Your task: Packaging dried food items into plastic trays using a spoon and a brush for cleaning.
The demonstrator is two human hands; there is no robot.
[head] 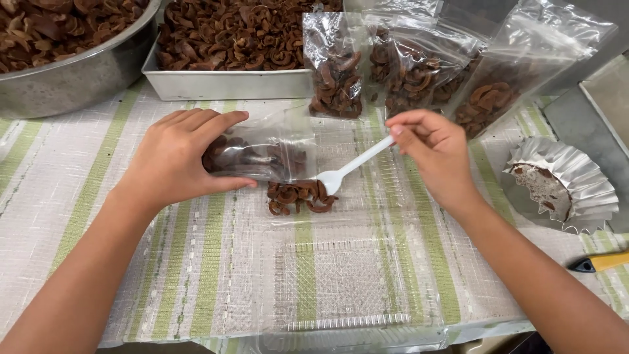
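My left hand [173, 157] grips a clear plastic bag [262, 152] lying on its side, partly filled with brown dried fruit pieces. My right hand [432, 147] pinches the handle of a white plastic spoon [350, 167], its bowl touching a small pile of dried pieces [300, 196] at the bag's mouth. The pile rests on a clear plastic tray [341, 282] set on the green-striped cloth.
Three filled clear bags [337, 72] stand behind, leaning on a metal tray [226, 84] heaped with dried pieces. A large metal bowl [72, 75] sits far left. A crinkled foil cup [563, 180] and a yellow-handled tool [599, 262] lie at right.
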